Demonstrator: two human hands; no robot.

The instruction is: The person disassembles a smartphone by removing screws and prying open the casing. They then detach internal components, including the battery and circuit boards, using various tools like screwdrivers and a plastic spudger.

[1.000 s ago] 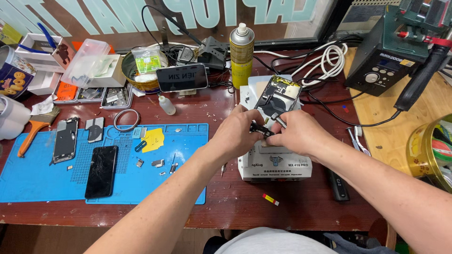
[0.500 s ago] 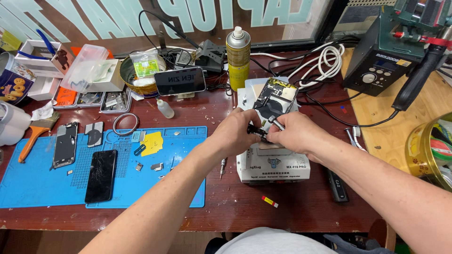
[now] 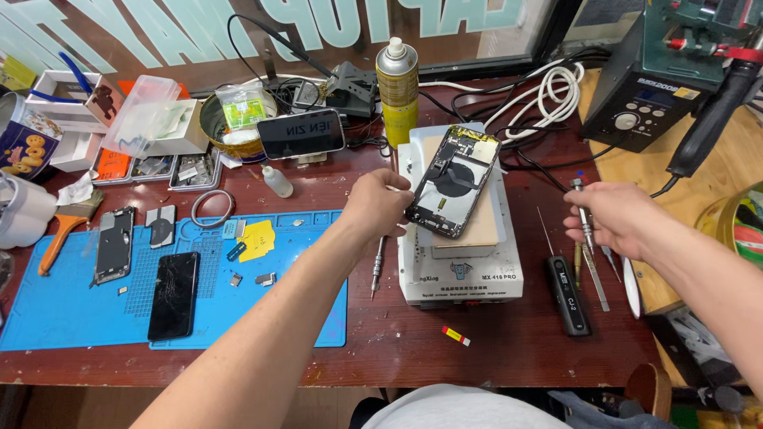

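- Left hand rests on the left edge of the opened phone, fingers curled on its side – grip is steadying it, not lifting.
- Phone lies back-open, tilted, on the white heating pad mid-surface; boards and a round coil show inside.
- Right hand is well apart to the right, grip clenched round a thin screwdriver, tip pointing down near the other tools.
- Just below that hand: tweezers and a black pen-shaped tool lie on the surface.
- A 2nd thin screwdriver lies just left of the pad, under the left wrist.
- Far left: blue mat w/ a cracked black screen, another phone frame, small loose parts.
- Behind the pad: yellow spray can, white cable coil.
- Step, as I read it: disassembly w/ the phone held in place and the driver in hand off to the side, prob. a tool pick-up or swap.
- Next move calls for bringing the tip over the phone, seating it square on a tiny screw, left grip firm so the phone can't slide off the pad.
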